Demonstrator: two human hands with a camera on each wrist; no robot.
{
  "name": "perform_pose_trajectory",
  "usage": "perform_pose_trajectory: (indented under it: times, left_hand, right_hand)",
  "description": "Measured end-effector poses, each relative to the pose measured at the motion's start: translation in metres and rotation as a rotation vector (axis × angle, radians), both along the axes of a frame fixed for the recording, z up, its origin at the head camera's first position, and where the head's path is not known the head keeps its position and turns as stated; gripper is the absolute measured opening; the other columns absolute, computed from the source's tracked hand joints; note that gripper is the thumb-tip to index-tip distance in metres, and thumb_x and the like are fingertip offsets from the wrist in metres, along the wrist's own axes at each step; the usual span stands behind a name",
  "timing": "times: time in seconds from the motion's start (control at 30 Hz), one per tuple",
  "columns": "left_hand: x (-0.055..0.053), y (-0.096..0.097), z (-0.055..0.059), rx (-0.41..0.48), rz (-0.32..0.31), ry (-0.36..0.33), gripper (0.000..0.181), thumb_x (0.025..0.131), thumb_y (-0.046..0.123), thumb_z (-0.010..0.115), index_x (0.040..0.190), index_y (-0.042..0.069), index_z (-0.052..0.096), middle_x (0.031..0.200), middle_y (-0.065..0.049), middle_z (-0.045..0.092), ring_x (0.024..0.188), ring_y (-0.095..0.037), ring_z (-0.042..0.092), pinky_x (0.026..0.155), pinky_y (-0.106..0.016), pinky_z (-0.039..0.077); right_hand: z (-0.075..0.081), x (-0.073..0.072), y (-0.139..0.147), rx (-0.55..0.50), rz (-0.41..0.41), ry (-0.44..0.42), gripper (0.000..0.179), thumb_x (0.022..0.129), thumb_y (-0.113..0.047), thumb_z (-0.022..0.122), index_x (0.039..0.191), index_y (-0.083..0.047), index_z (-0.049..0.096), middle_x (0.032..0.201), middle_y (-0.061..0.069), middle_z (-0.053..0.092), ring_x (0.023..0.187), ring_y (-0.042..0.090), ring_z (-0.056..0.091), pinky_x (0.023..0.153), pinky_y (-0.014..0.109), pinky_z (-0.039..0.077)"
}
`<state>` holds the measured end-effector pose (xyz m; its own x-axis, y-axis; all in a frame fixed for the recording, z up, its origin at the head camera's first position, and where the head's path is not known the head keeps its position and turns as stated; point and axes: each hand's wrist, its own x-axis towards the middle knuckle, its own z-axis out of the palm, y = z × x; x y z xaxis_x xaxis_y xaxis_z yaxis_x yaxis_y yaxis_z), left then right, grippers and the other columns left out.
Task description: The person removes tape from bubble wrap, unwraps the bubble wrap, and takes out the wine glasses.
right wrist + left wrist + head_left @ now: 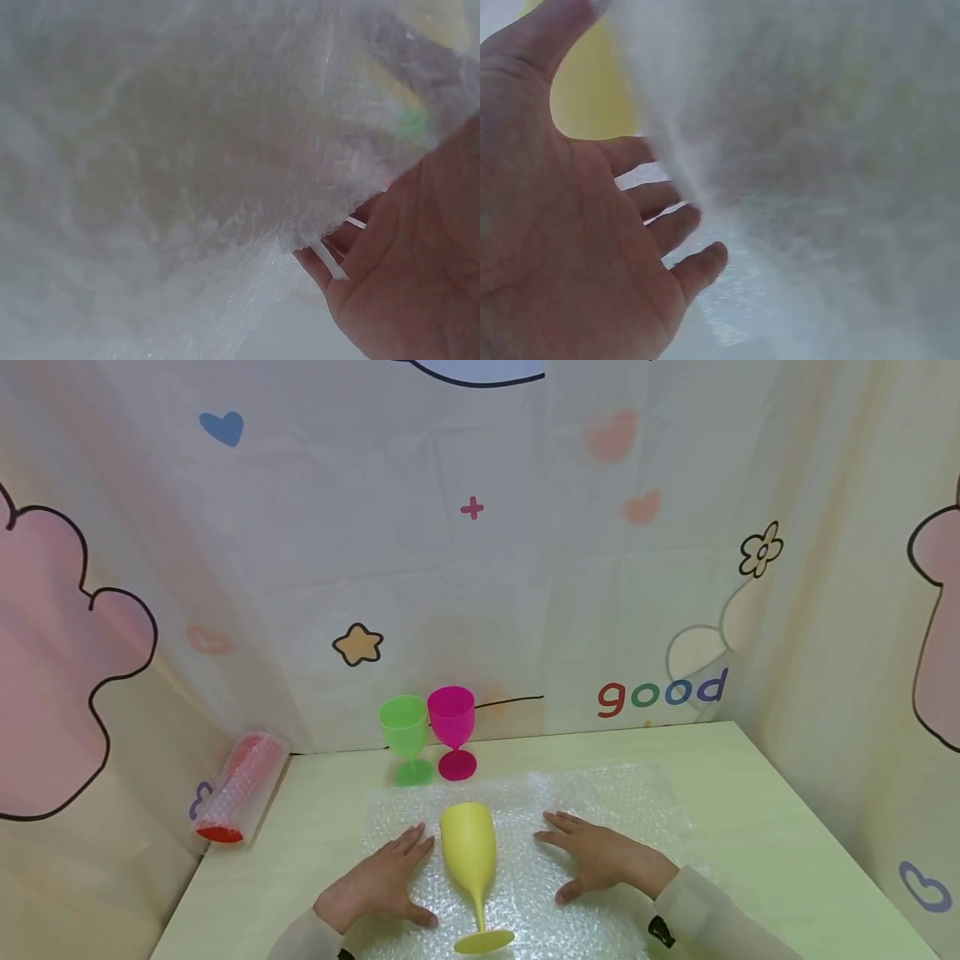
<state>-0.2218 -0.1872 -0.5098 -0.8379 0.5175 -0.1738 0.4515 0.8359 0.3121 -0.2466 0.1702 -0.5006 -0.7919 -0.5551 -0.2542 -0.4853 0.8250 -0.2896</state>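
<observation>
A yellow plastic goblet (468,843) lies on its side on a sheet of bubble wrap (615,793), its bowl toward the back and its foot toward me. My left hand (384,881) is just left of the goblet over the sheet, fingers spread. To the right of the goblet, my right hand (596,857) is held over the sheet with fingers apart. Blurred bubble wrap (802,150) fills much of the left wrist view, in front of some fingertips. Across the right wrist view, bubble wrap (187,150) likewise hides part of that hand's fingers.
A green goblet (405,727) and a magenta goblet (452,717) stand upright at the table's back edge. At the left edge lies a red item wrapped in bubble wrap (242,789). Printed curtains (525,568) enclose the pale table (765,827) at the back and sides.
</observation>
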Motion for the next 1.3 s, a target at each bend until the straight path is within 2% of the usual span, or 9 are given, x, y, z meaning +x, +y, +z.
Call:
perform_pose_trajectory:
  times: [0.13, 0.27, 0.33, 0.43, 0.53, 0.6, 0.7, 1.07, 1.3]
  left_hand:
    - [0.003, 0.002, 0.011, -0.044, 0.015, 0.039, 0.102, 0.072, 0.060, 0.077, 0.149, 0.005, 0.040, 0.158, -0.017, 0.035, 0.146, -0.036, 0.032, 0.117, -0.055, 0.030]
    - [0.009, 0.008, 0.022, -0.021, 0.049, 0.178, 0.079, 0.082, 0.053, 0.071, 0.142, 0.004, 0.050, 0.144, -0.014, 0.053, 0.134, -0.033, 0.050, 0.110, -0.053, 0.041]
    - [0.014, 0.013, 0.027, 0.013, 0.075, 0.263, 0.067, 0.086, 0.049, 0.068, 0.134, 0.004, 0.058, 0.133, -0.012, 0.063, 0.122, -0.030, 0.060, 0.099, -0.048, 0.050]
    - [0.021, 0.023, 0.033, 0.078, 0.112, 0.325, 0.047, 0.090, 0.044, 0.066, 0.118, 0.006, 0.067, 0.105, -0.006, 0.073, 0.092, -0.020, 0.069, 0.073, -0.037, 0.056]
    - [0.029, 0.034, 0.037, 0.149, 0.118, 0.299, 0.030, 0.091, 0.041, 0.065, 0.094, 0.012, 0.070, 0.077, 0.006, 0.067, 0.064, -0.007, 0.058, 0.055, -0.025, 0.045]
    - [0.033, 0.041, 0.037, 0.187, 0.112, 0.271, 0.027, 0.091, 0.041, 0.066, 0.079, 0.016, 0.066, 0.065, 0.011, 0.056, 0.056, -0.003, 0.047, 0.051, -0.021, 0.038]
    - [0.038, 0.049, 0.034, 0.211, 0.108, 0.240, 0.033, 0.091, 0.043, 0.065, 0.067, 0.021, 0.058, 0.056, 0.014, 0.045, 0.052, -0.002, 0.037, 0.048, -0.019, 0.033]
    - [0.049, 0.065, 0.018, 0.240, 0.107, 0.160, 0.036, 0.090, 0.047, 0.064, 0.063, 0.024, 0.056, 0.055, 0.016, 0.044, 0.051, -0.001, 0.038, 0.047, -0.020, 0.034]
    - [0.052, 0.069, 0.010, 0.263, 0.146, 0.101, 0.040, 0.091, 0.051, 0.062, 0.060, 0.024, 0.058, 0.054, 0.015, 0.046, 0.051, -0.002, 0.040, 0.048, -0.021, 0.034]
  right_hand:
    - [0.001, 0.001, -0.001, -0.006, 0.007, 0.002, 0.092, 0.070, -0.056, 0.080, 0.149, -0.027, 0.043, 0.164, 0.005, 0.025, 0.151, 0.031, 0.023, 0.116, 0.055, 0.033]
    - [0.000, 0.001, -0.001, 0.006, 0.005, 0.010, 0.092, 0.069, -0.056, 0.080, 0.149, -0.027, 0.043, 0.164, 0.005, 0.025, 0.151, 0.031, 0.024, 0.116, 0.055, 0.034]
    - [0.000, 0.000, -0.001, 0.011, -0.001, 0.011, 0.092, 0.069, -0.056, 0.080, 0.149, -0.028, 0.043, 0.164, 0.004, 0.025, 0.151, 0.031, 0.024, 0.115, 0.055, 0.034]
    - [0.000, 0.000, -0.001, 0.010, -0.006, 0.009, 0.092, 0.069, -0.056, 0.080, 0.148, -0.028, 0.043, 0.164, 0.004, 0.026, 0.151, 0.031, 0.025, 0.115, 0.056, 0.034]
    - [-0.001, 0.000, -0.001, 0.007, -0.010, 0.005, 0.092, 0.069, -0.056, 0.080, 0.148, -0.028, 0.044, 0.164, 0.004, 0.026, 0.151, 0.031, 0.025, 0.115, 0.056, 0.034]
    - [0.000, 0.000, -0.001, 0.008, -0.011, 0.003, 0.092, 0.069, -0.056, 0.080, 0.148, -0.028, 0.043, 0.164, 0.004, 0.026, 0.151, 0.031, 0.024, 0.115, 0.056, 0.033]
    - [-0.001, 0.000, -0.001, 0.010, -0.010, 0.003, 0.092, 0.069, -0.056, 0.080, 0.149, -0.028, 0.043, 0.164, 0.005, 0.026, 0.151, 0.032, 0.025, 0.115, 0.057, 0.034]
    - [-0.005, -0.002, -0.001, 0.016, -0.015, 0.001, 0.092, 0.068, -0.059, 0.079, 0.148, -0.030, 0.044, 0.163, 0.003, 0.027, 0.150, 0.031, 0.026, 0.114, 0.057, 0.035]
    - [-0.005, -0.002, -0.001, 0.006, -0.009, 0.007, 0.091, 0.069, -0.058, 0.079, 0.148, -0.029, 0.043, 0.164, 0.003, 0.026, 0.151, 0.031, 0.026, 0.114, 0.056, 0.035]
